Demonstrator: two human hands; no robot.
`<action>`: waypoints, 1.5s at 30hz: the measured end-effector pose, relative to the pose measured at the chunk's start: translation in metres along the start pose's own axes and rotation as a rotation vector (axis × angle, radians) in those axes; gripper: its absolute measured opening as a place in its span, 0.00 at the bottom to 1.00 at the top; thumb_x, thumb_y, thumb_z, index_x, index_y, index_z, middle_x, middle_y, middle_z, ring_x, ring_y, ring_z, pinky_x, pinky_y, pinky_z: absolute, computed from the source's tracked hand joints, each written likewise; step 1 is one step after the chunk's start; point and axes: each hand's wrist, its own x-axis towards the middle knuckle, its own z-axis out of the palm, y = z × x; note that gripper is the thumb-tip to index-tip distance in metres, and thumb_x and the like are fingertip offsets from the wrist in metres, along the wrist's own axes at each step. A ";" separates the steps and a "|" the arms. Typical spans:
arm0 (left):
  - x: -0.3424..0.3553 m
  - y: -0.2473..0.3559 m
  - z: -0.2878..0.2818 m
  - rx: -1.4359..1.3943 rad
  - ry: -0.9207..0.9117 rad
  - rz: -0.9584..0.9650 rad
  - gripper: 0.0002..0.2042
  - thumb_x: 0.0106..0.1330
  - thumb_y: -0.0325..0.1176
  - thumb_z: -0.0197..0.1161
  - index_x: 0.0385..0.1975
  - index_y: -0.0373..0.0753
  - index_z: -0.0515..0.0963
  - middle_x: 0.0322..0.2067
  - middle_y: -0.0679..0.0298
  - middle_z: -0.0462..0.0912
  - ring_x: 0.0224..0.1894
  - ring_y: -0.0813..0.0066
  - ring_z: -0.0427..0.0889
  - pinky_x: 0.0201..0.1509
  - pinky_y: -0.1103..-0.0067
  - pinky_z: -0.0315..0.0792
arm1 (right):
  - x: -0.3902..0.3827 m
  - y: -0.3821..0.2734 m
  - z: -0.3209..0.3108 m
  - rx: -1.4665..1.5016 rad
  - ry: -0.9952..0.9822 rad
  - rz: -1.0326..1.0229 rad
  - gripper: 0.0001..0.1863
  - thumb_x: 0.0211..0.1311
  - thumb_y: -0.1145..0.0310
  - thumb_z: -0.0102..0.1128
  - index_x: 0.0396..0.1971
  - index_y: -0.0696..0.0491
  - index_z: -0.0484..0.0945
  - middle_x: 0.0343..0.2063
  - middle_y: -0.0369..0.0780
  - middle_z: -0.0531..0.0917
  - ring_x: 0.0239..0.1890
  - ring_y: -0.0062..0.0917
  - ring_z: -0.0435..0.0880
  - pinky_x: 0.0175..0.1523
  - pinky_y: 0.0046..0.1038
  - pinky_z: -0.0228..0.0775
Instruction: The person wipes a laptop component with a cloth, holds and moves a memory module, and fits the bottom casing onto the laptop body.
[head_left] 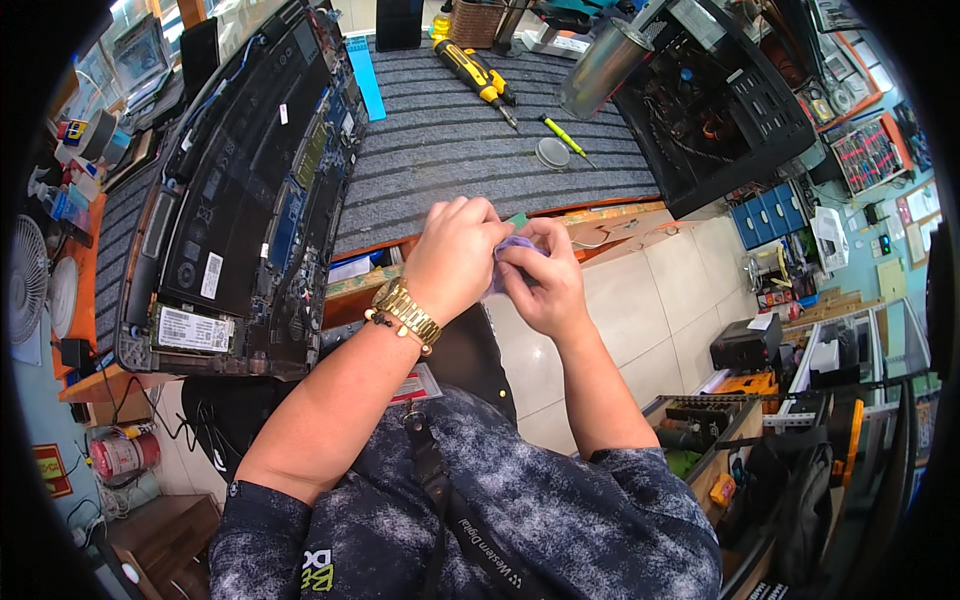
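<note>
Both my hands meet just in front of the bench's near edge. My right hand is closed, pinching a crumpled purple cloth between thumb and fingers. My left hand, with a gold watch on its wrist, has its fingers curled in a pinch against the cloth. From between the two hands pokes a small flat green piece, which looks like the corner of a circuit board. Fingers and cloth cover most of it. The left fingertips seem to hold it, while the cloth presses against it from the right.
An opened laptop with bare internals leans at the left. The grey striped mat bears a yellow-black power screwdriver, a green thin screwdriver, a round clear dish, a metal cylinder and a blue strip. An open computer case stands right.
</note>
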 end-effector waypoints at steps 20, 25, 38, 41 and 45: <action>-0.003 0.004 -0.004 0.056 -0.012 0.076 0.14 0.60 0.22 0.70 0.45 0.41 0.91 0.44 0.66 0.87 0.51 0.61 0.83 0.62 0.64 0.73 | 0.010 0.028 -0.018 -0.018 0.103 0.130 0.07 0.62 0.78 0.74 0.39 0.58 0.88 0.47 0.45 0.80 0.48 0.34 0.83 0.55 0.33 0.77; -0.005 0.004 -0.005 0.074 -0.005 0.086 0.13 0.61 0.23 0.69 0.45 0.41 0.91 0.44 0.65 0.87 0.50 0.60 0.83 0.62 0.64 0.74 | 0.012 0.041 -0.031 -0.040 0.108 0.204 0.05 0.64 0.75 0.72 0.39 0.57 0.88 0.46 0.46 0.81 0.49 0.38 0.84 0.56 0.35 0.77; -0.012 0.053 -0.038 -0.151 0.217 -0.035 0.07 0.69 0.27 0.69 0.44 0.39 0.89 0.38 0.59 0.87 0.43 0.54 0.85 0.51 0.63 0.77 | 0.117 0.120 -0.128 -0.455 0.498 0.159 0.15 0.68 0.64 0.75 0.50 0.55 0.88 0.52 0.47 0.87 0.54 0.40 0.87 0.65 0.38 0.77; -0.021 0.087 -0.082 -0.197 0.159 -0.012 0.06 0.68 0.26 0.70 0.43 0.38 0.88 0.37 0.58 0.87 0.42 0.52 0.85 0.50 0.63 0.78 | 0.136 0.084 -0.086 -0.205 0.424 0.082 0.19 0.69 0.67 0.76 0.57 0.55 0.86 0.52 0.45 0.87 0.53 0.34 0.89 0.59 0.34 0.81; -0.034 0.129 -0.176 -0.030 -0.001 -0.006 0.08 0.65 0.24 0.73 0.43 0.39 0.88 0.37 0.60 0.88 0.41 0.56 0.86 0.50 0.65 0.78 | 0.138 0.000 0.018 0.476 0.130 0.242 0.22 0.73 0.67 0.74 0.63 0.54 0.82 0.53 0.41 0.89 0.48 0.23 0.89 0.49 0.29 0.83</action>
